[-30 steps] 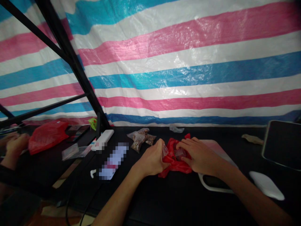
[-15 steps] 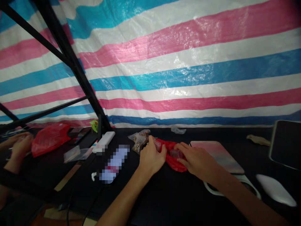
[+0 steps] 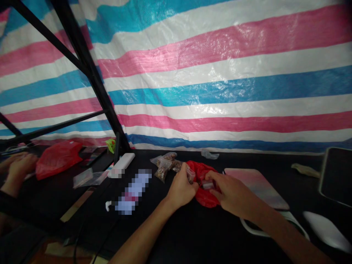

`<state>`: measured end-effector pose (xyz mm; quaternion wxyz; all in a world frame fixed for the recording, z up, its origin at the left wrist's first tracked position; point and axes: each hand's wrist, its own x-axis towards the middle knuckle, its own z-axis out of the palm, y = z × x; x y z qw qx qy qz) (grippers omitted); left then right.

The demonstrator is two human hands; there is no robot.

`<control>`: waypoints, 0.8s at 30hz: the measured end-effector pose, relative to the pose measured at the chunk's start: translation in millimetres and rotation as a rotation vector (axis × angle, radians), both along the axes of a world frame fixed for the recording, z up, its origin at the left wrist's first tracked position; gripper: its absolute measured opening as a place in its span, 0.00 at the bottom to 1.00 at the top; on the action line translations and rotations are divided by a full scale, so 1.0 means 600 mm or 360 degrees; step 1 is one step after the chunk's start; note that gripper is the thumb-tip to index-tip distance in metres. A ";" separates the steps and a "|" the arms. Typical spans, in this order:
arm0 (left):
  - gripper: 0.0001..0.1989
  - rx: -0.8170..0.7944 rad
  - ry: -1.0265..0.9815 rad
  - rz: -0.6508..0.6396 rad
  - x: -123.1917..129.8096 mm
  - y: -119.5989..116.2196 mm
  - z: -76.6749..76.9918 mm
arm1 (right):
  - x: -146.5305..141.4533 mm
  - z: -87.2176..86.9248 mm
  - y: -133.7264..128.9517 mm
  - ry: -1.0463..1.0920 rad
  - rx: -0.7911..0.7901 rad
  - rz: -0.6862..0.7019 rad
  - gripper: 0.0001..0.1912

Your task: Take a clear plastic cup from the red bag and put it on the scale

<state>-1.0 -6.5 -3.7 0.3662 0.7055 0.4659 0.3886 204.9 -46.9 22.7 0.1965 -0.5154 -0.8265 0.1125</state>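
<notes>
Both my hands work over a crumpled red plastic bag (image 3: 205,200) on the black table. My left hand (image 3: 180,187) is closed at the bag's left side, its fingers gripping a small clear zip bag (image 3: 189,174) of brownish bits. Inside the red bag's mouth, my right hand (image 3: 231,190) has its thumb and fingers around a small clear plastic container (image 3: 208,184). Several filled zip bags (image 3: 164,168) lie just beyond my left hand. What else the red bag holds is hidden.
To the left lie a blurred-out phone (image 3: 134,192), a white power bank (image 3: 123,163) and a white earbud (image 3: 108,206). A pinkish flat case (image 3: 257,187), a white mouse (image 3: 326,229) and a dark-screened device (image 3: 337,179) are right. A co-worker's hands (image 3: 20,167) are beside another red bag (image 3: 58,160).
My left hand has shifted slightly down and right, and the zip bag in its fingers shows more clearly. The red bag's mouth is spread wider. The camera view has moved slightly.
</notes>
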 end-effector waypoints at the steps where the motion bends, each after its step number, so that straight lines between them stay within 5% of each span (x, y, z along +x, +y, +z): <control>1: 0.19 0.0005 -0.0069 -0.0008 0.003 0.001 0.000 | 0.001 -0.001 0.000 0.0021 -0.0029 -0.0006 0.13; 9: 0.18 0.0151 -0.0089 0.0119 0.006 0.011 0.001 | 0.000 0.002 0.006 0.0503 -0.0256 0.0009 0.08; 18: 0.11 0.0142 0.0430 0.0533 -0.007 -0.004 0.014 | -0.022 -0.010 0.001 0.0726 -0.0427 -0.0064 0.09; 24: 0.15 0.0076 0.0280 0.0348 -0.005 0.002 0.013 | -0.027 -0.006 0.011 0.0753 -0.0211 -0.0192 0.08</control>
